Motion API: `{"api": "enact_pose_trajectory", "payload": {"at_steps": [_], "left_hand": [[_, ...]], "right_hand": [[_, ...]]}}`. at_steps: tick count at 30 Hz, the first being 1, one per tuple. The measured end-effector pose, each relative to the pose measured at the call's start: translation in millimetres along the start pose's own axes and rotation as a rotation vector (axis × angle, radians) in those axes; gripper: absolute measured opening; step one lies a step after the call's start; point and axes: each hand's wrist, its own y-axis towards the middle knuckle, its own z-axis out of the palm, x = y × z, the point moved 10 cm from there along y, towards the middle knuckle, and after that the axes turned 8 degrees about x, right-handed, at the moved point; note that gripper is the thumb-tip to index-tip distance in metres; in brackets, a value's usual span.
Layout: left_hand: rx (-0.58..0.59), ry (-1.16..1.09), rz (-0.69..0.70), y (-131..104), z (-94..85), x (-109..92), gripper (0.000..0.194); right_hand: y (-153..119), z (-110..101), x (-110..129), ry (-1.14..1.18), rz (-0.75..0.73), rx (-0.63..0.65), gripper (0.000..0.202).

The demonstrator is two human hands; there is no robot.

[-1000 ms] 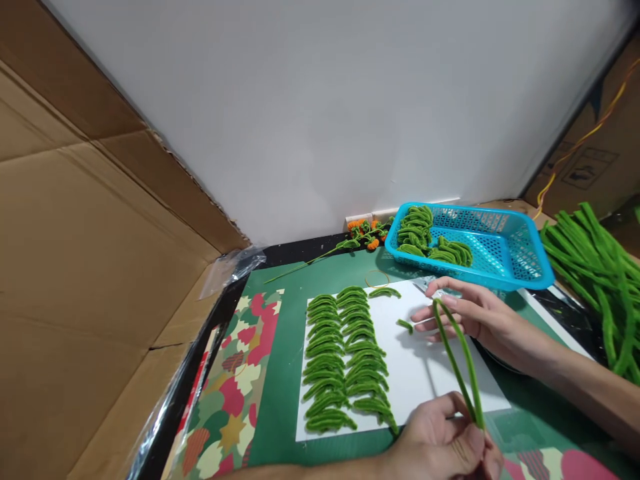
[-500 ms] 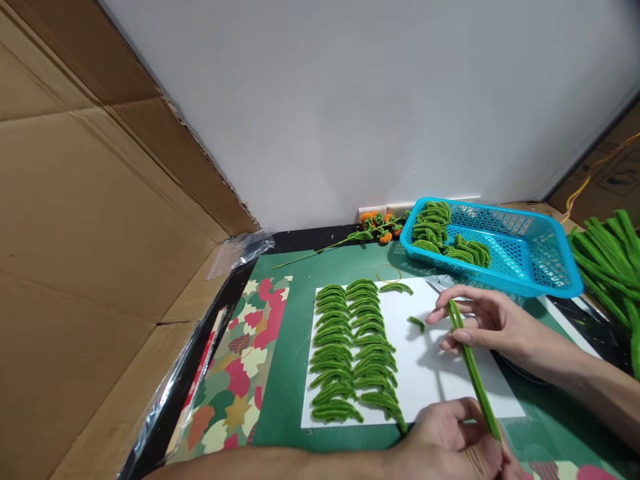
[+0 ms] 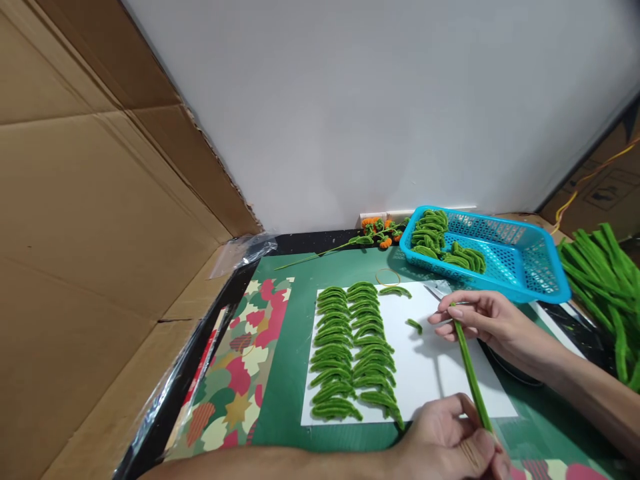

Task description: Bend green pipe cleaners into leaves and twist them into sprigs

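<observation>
A long green pipe cleaner [image 3: 471, 370] slants between my two hands above the white sheet [image 3: 425, 380]. My left hand [image 3: 447, 440] pinches its lower end near the bottom edge. At the top end, my right hand [image 3: 483, 323] grips it between thumb and fingers. Two columns of curved, leaf-shaped pipe cleaner pieces [image 3: 333, 353] lie on the left part of the sheet. Another leaf-shaped piece [image 3: 395, 291] rests near the sheet's top edge, and a short green scrap [image 3: 414, 325] is left of my right hand.
A blue basket [image 3: 540, 290] at the back right holds more green leaf pieces. Right of it lies a bundle of green pipe cleaners [image 3: 600, 280]. A stem with orange flowers [image 3: 383, 230] lies by the wall. Cardboard [image 3: 90, 220] stands on the left; a green mat [image 3: 285, 360] covers the table.
My right thumb has slid up to the pipe cleaner's top end. The strands, parted by a narrow gap before, now look pressed together. The view has shifted slightly.
</observation>
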Motion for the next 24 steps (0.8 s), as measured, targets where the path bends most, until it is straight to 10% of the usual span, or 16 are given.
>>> {"api": "enact_pose_trajectory", "payload": {"at_steps": [24], "left_hand": [[-0.012,-0.028,-0.073,-4.4,8.0,-4.4,0.066]], "right_hand": [[0.1,-4.5,4.0,-0.018,-0.02,-0.004,0.036]]}}
